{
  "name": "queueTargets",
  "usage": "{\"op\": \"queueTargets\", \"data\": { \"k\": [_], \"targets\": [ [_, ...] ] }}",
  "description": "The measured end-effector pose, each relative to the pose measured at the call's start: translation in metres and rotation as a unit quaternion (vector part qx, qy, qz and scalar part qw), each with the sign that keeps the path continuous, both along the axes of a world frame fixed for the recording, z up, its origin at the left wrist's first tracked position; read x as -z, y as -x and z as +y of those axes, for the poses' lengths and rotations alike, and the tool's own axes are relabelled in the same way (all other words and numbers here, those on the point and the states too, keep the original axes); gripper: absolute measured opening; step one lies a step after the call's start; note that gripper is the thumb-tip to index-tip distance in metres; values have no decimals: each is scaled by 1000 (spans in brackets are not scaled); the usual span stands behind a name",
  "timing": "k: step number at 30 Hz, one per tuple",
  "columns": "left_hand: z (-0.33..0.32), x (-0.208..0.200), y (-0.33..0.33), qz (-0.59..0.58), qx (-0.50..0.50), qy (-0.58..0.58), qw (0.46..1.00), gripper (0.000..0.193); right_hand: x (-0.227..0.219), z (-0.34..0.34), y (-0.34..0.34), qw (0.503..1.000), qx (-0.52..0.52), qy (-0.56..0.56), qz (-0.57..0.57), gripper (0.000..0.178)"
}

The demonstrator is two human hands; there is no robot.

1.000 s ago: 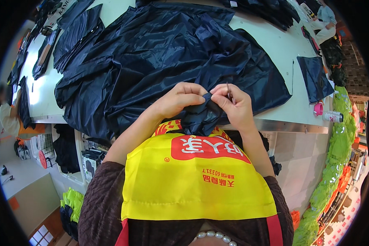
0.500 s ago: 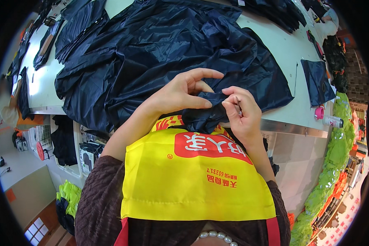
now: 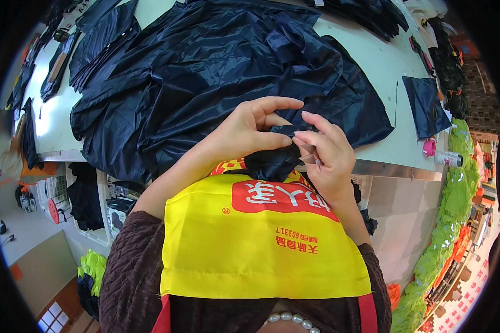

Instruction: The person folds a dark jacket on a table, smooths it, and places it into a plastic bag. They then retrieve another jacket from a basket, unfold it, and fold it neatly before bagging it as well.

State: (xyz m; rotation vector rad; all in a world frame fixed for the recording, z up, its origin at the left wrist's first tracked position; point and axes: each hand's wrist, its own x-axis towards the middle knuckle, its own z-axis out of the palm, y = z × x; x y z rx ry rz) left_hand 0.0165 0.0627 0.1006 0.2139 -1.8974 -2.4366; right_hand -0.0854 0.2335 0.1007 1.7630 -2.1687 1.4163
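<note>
A large piece of shiny dark navy fabric (image 3: 205, 72) lies crumpled over the table, and part of it hangs past the front edge toward my apron. My left hand (image 3: 244, 129) is curled round a bunched bit of this fabric, thumb below and fingers above. Close beside it on the right, my right hand (image 3: 332, 158) is closed, with its thumb and fingertips at the held fabric. A small metal tool (image 3: 318, 161) shows between the right fingers; its shape is mostly hidden. The yellow apron (image 3: 261, 250) covers my lap just below both hands.
The white table (image 3: 366, 61) ends in a metal front edge. Folded dark fabric pieces (image 3: 103, 50) lie at its left, and a flat navy piece (image 3: 426, 105) at its right. Near the right edge are a pink ring (image 3: 429, 147) and a small bottle (image 3: 449, 159). Lime-green material (image 3: 453, 194) is piled beyond.
My right hand's fingers have shifted closer to my left thumb, and its index finger is raised more. The left hand keeps its hold on the fabric. The whole view has shifted slightly.
</note>
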Motion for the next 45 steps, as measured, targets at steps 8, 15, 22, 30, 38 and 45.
{"op": "queueTargets", "data": {
  "k": [8,15,22,30,38,45],
  "targets": [
    [-8,12,2,-40,27,-124,991,54,-5,25,29,940,-57,-18,-336,37],
    [-8,12,4,-45,38,-178,982,54,-9,24,30,976,-19,-189,-110,31],
    [-6,7,4,-63,49,-144,986,53,-17,12,33,985,-49,-160,38,27],
    [-5,11,6,-57,47,-150,986,54,-13,8,36,987,-49,-154,-23,25],
    [-3,13,6,-57,30,-192,979,56,5,24,36,979,-3,-131,-158,30],
    [1,13,6,-57,23,-199,978,56,10,21,29,990,-9,-128,-59,27]
  ]
}}
